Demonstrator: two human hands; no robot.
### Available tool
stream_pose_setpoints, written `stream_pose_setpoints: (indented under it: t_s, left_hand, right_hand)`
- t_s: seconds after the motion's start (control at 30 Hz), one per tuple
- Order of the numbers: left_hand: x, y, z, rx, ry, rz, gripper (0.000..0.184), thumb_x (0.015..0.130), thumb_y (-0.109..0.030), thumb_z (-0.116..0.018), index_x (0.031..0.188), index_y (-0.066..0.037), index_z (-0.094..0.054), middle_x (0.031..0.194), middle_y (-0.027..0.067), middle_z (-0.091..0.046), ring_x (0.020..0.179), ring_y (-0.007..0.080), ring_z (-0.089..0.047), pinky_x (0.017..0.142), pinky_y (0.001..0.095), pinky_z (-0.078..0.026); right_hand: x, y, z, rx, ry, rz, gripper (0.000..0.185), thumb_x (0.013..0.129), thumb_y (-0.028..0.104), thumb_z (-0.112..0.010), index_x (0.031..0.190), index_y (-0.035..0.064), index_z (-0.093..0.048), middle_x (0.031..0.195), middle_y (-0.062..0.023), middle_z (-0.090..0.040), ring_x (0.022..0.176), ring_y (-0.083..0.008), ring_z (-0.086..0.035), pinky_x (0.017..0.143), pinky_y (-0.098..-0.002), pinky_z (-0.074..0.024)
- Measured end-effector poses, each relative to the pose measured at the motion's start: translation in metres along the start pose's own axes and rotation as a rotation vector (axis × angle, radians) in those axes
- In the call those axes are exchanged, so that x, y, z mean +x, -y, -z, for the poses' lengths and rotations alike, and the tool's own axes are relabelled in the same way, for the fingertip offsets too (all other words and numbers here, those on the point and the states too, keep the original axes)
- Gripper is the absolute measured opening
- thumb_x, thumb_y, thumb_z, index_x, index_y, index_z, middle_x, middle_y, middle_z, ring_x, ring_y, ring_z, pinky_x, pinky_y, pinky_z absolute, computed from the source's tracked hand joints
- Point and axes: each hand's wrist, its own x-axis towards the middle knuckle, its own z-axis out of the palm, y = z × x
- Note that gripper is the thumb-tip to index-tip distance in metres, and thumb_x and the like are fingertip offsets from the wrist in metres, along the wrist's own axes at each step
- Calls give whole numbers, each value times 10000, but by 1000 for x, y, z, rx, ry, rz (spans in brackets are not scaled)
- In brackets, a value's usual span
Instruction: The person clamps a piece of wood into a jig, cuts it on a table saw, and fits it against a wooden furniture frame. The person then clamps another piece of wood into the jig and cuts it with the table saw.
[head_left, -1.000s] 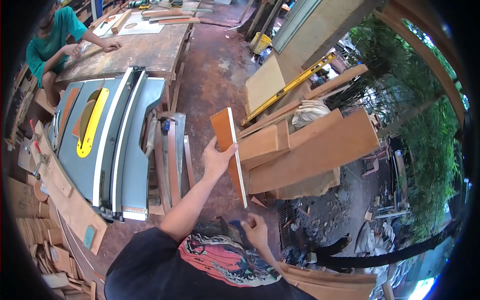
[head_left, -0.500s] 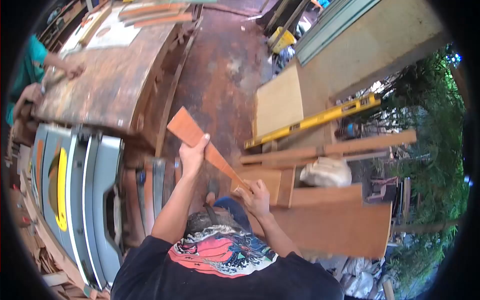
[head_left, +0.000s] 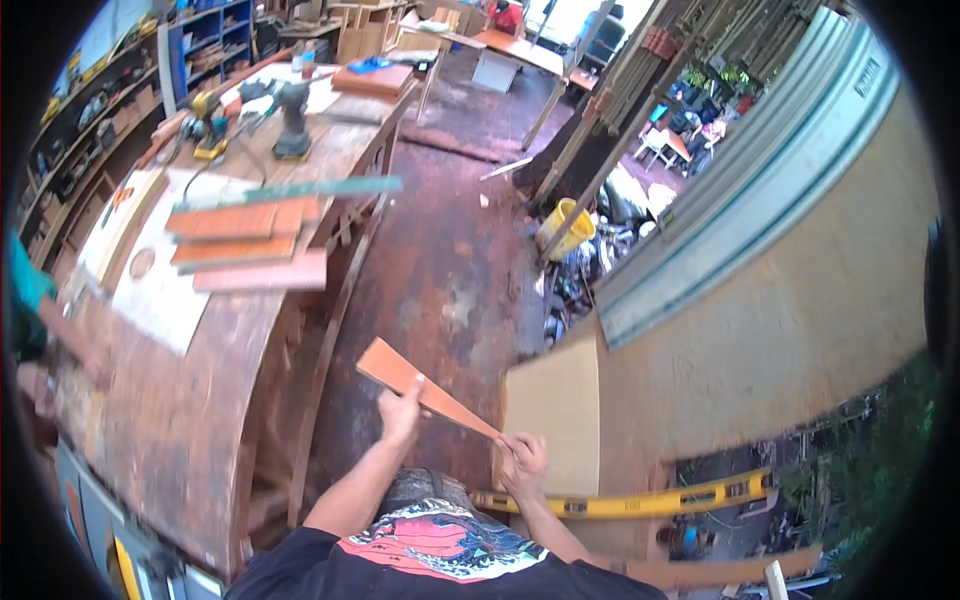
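Left hand [head_left: 400, 411] and right hand [head_left: 525, 463] grip flat orange wooden board [head_left: 445, 403]. Long axis slants, far end toward brown wooden workbench [head_left: 205, 385].

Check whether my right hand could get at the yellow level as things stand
Probably yes: the yellow level appears close by, with nothing visibly blocking it, though your right hand would likely need to release the wooden board first.
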Motion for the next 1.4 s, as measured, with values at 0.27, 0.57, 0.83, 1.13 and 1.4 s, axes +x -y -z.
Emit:
stream_pose_setpoints:
  t_s: [0.27, 0.57, 0.83, 1.13, 1.4]
  left_hand:
    - [210, -79, -269, 170, 185, 8, 382, 894, -250, -762, 1090, 39, -607, 938, 134, -695, 734, 189, -692, 569, 311, -547]
    - [518, -110, -520, 110, 87, -213, 447, 941, -194, -702, 1290, 30, -533, 1160, 140, -657, 1064, 237, -630, 952, 385, -484]
    - [800, -254, -605, 122, -225, -773, 543, 973, -222, -680, 1377, 51, -442, 1273, 183, -580, 1158, 266, -566, 1026, 388, -430]
    - [1185, -363, -754, -145, -30, -396, 440, 1007, -370, -633, 1274, -29, -554, 1093, 60, -628, 918, 154, -629, 759, 322, -522]
    - [1428, -380, -988, -177, 297, -161, 383, 1027, -330, -606, 1290, -56, -561, 1135, 44, -632, 1056, 162, -603, 897, 346, -500]
  right_hand:
    - [249, -72, -37, -374, -306, -67, 71, 818, 108, -784, 874, 85, -747, 996, -91, -576, 992, -319, -472, 869, -462, -402]
    - [595, -262, -180, -399, -240, 160, 137, 806, 141, -747, 873, 91, -638, 956, -93, -588, 946, -323, -514, 833, -469, -394]
    - [947, -310, -343, 28, 201, 609, 157, 825, 219, -719, 833, 85, -639, 941, -64, -617, 931, -300, -553, 817, -472, -404]
    - [1119, -564, -495, -245, 848, -278, 533, 830, 275, -714, 1278, 17, -586, 1296, -237, -595, 1248, -426, -539, 1036, -465, -464]
    - [1257, -674, -518, -90, 422, -862, 385, 893, 260, -696, 1156, -21, -689, 1018, -216, -733, 924, -321, -729, 851, -399, -563]
